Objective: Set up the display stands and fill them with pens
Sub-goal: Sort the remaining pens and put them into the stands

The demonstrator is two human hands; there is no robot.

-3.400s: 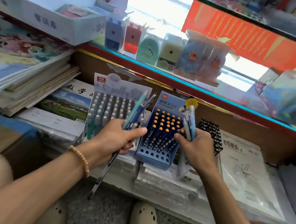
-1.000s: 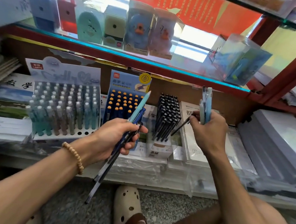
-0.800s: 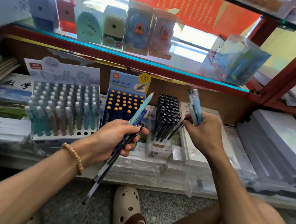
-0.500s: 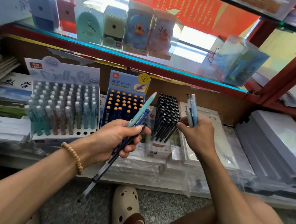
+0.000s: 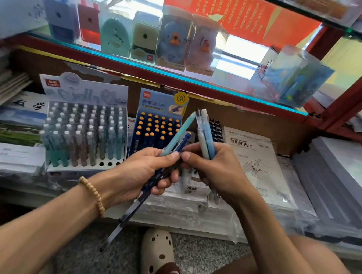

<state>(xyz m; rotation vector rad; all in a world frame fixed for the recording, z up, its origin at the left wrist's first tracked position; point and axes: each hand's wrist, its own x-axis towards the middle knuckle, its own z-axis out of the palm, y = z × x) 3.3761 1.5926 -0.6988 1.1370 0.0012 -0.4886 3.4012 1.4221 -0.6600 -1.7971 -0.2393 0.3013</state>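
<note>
The left hand [image 5: 143, 173] clamped its grip on a slanting bundle of pens [image 5: 176, 137], while the right hand [image 5: 214, 168] clamped on a few pale blue pens [image 5: 204, 134]; the thumbs nearly met. Both hands stood before the blue stand [image 5: 157, 123] and mostly hid the black pen stand [image 5: 216, 129]. The grey stand [image 5: 83, 132] sat left on the lower shelf [image 5: 7, 160], beside a wrapped pad [image 5: 259, 164]. A shoe [image 5: 157, 251] rested on the floor.
</note>
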